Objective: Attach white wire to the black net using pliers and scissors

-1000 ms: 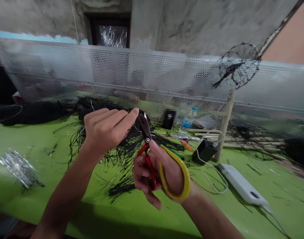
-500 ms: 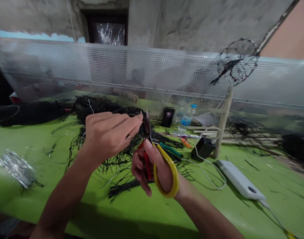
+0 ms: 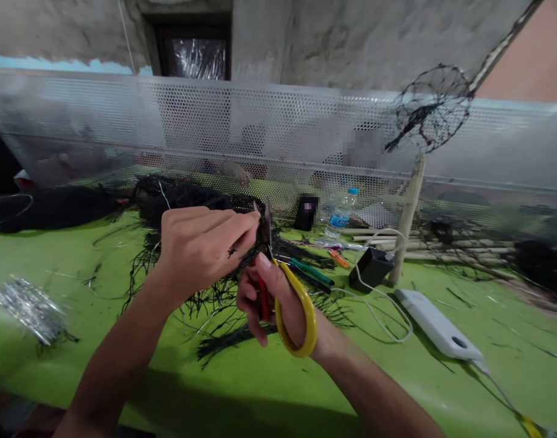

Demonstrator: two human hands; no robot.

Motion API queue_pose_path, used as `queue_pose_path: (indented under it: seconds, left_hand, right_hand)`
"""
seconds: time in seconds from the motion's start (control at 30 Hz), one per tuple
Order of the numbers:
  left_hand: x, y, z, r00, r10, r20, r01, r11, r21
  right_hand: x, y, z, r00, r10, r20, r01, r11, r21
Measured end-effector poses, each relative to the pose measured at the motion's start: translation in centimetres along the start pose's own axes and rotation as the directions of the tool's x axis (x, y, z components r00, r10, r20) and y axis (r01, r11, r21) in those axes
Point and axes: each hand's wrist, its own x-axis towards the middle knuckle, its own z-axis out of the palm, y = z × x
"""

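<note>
My right hand (image 3: 276,295) grips scissors (image 3: 309,316) with yellow handles, the thumb through one loop and the blades pointing up and slightly parted. Red-handled pliers or a similar tool (image 3: 263,298) also show in that hand. My left hand (image 3: 205,243) is closed, back toward me, its fingertips beside the scissor blades. A bit of dark thread shows at its fingers; what it pinches is too small to name. Beneath both hands lies a tangle of black cord (image 3: 139,267), with a bundle of black strands (image 3: 226,342) nearer to me.
On the green table (image 3: 242,401) lie silvery wires (image 3: 30,310), a white power bank (image 3: 438,325), a black adapter (image 3: 372,269) with cable, green-handled tools (image 3: 311,272) and a water bottle (image 3: 340,214). Behind a perforated screen (image 3: 191,115) people show dimly. A wooden post (image 3: 407,222) stands at right.
My right hand and the scissors have shifted slightly left, closer to my left hand. The scissor blades look closer around the left fingertips. The view has moved a little.
</note>
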Motion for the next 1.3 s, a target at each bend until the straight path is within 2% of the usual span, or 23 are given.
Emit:
queue_pose_path:
  seconds: [0.1, 0.27, 0.7, 0.87, 1.03, 1.1, 1.2, 1.3]
  left_hand:
    - [0.1, 0.2, 0.2, 1.0, 0.02, -0.01, -0.02, 1.0, 0.005]
    - [0.0, 0.1, 0.4, 1.0, -0.002, 0.003, 0.002, 1.0, -0.021]
    - [-0.1, 0.1, 0.5, 1.0, -0.017, 0.017, 0.018, 0.998, -0.065]
    - [0.0, 0.0, 0.6, 1.0, -0.03, -0.003, 0.029, 0.998, -0.064]
    - [-0.1, -0.3, 0.1, 0.994, -0.083, -0.064, 0.081, 0.996, -0.034]
    - [-0.1, -0.8, -0.4, 0.985, -0.151, -0.083, 0.149, 0.988, -0.036]
    - [-0.1, -1.5, -1.1, 0.959, -0.266, -0.096, 0.266, 0.964, -0.01]
    - [-0.2, -2.0, -1.6, 0.947, -0.304, -0.101, 0.309, 0.951, 0.027]
  right_hand:
    - [0.2, 0.1, 0.2, 0.999, -0.015, -0.044, 0.018, 0.998, 0.061]
    - [0.4, 0.3, 0.3, 0.999, -0.014, -0.045, 0.018, 0.996, 0.09]
    - [0.3, 1.9, 0.1, 0.99, -0.054, -0.129, 0.061, 0.997, 0.045]
    - [0.5, 1.3, 0.2, 0.987, -0.062, -0.147, 0.066, 0.998, 0.024]
    - [1.0, 0.2, -1.0, 0.978, -0.052, -0.204, 0.066, 0.996, 0.06]
    - [1.1, -0.2, -1.6, 0.964, -0.109, -0.243, 0.117, 0.993, 0.021]
    - [1.1, -0.8, -2.2, 0.907, -0.229, -0.354, 0.196, 0.972, -0.128]
    - [1.1, -1.2, -2.6, 0.874, -0.309, -0.375, 0.22, 0.94, -0.261]
